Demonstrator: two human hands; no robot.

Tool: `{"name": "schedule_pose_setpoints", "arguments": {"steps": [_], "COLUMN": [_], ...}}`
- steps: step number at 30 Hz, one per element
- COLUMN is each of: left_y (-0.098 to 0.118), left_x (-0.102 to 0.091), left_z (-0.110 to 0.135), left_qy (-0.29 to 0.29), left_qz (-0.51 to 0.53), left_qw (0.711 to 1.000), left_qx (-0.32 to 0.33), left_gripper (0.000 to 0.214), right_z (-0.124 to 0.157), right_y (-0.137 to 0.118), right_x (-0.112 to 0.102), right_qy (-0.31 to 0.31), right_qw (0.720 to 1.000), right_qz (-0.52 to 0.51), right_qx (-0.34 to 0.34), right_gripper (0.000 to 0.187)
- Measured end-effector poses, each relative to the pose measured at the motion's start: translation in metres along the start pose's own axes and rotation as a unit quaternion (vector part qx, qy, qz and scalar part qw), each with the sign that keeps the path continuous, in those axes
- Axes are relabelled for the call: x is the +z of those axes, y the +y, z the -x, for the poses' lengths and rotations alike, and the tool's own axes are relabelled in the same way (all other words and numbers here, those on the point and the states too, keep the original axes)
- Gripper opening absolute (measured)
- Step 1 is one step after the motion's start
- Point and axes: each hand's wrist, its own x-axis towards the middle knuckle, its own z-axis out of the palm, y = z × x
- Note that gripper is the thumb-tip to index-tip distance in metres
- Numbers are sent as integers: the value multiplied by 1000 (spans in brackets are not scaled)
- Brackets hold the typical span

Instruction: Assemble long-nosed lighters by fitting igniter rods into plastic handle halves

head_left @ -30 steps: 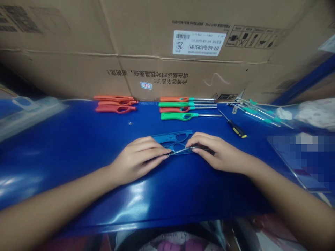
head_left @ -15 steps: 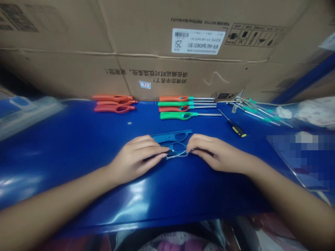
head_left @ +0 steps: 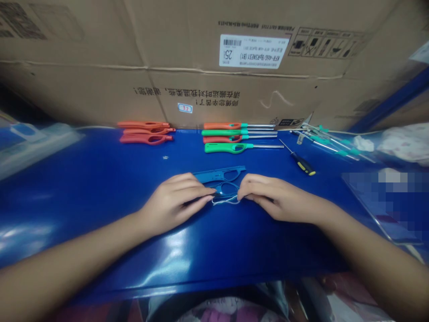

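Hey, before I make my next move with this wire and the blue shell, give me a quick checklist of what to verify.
1. Left hand pinches the white wire: ok.
2. Right hand pinches its other end: ok.
3. Wire untangled: ok, one slack loop between the hands.
4. Blue lighter shell flat on the blue table: ok, just beyond the fingertips.
5. Wire ends' attachment: cannot tell, fingers hide them.
6. Screwdriver at hand: ok, lying to the right, untouched.
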Motion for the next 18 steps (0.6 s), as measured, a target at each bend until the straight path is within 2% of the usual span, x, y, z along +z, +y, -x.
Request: {"name": "schedule_pose_setpoints", "arguments": {"steps": [18], "left_y": [-2], "left_x": [1], "left_z": [0], "left_qy": [-20], "left_qz": [-10], "left_qw": [1000], "left_qx": [-17], "left_gripper": [19], "right_z": [2], "right_y": [1], "right_x": [-1], "right_qy": [-7], "right_qw": [1000], "right_qz": [24], "right_qx": [-13], "right_gripper": [39]}}
